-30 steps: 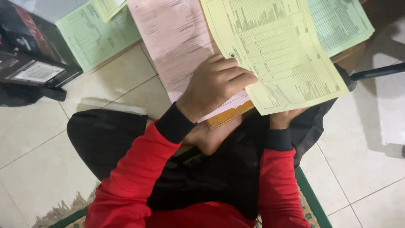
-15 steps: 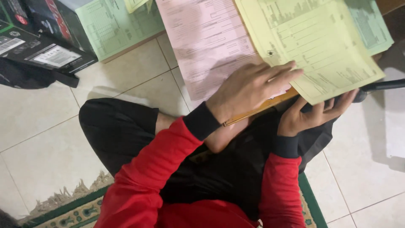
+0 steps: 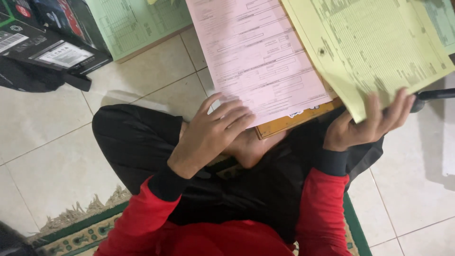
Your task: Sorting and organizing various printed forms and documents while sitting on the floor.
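My right hand (image 3: 369, 125) holds the lower edge of a yellow printed form (image 3: 374, 47), fingers curled up over the paper. My left hand (image 3: 208, 132) rests with its fingers spread on the lower left corner of a pink printed form (image 3: 258, 61). The pink form lies on a brown wooden board (image 3: 296, 122) that sits over my crossed legs in black trousers. The yellow sheet overlaps the pink sheet's right side. Both sleeves are red with black cuffs.
A green printed sheet (image 3: 137, 23) lies at the top left on a board. Black boxes (image 3: 52, 45) and a dark bag stand on the tiled floor at the far left. A fringed green rug (image 3: 80, 227) lies under me. A black rod (image 3: 433, 95) pokes in from the right.
My left hand has slid left off the yellow sheet onto the pink form's corner. My right hand has lifted the yellow sheet up and to the right, uncovering more of the pink form.
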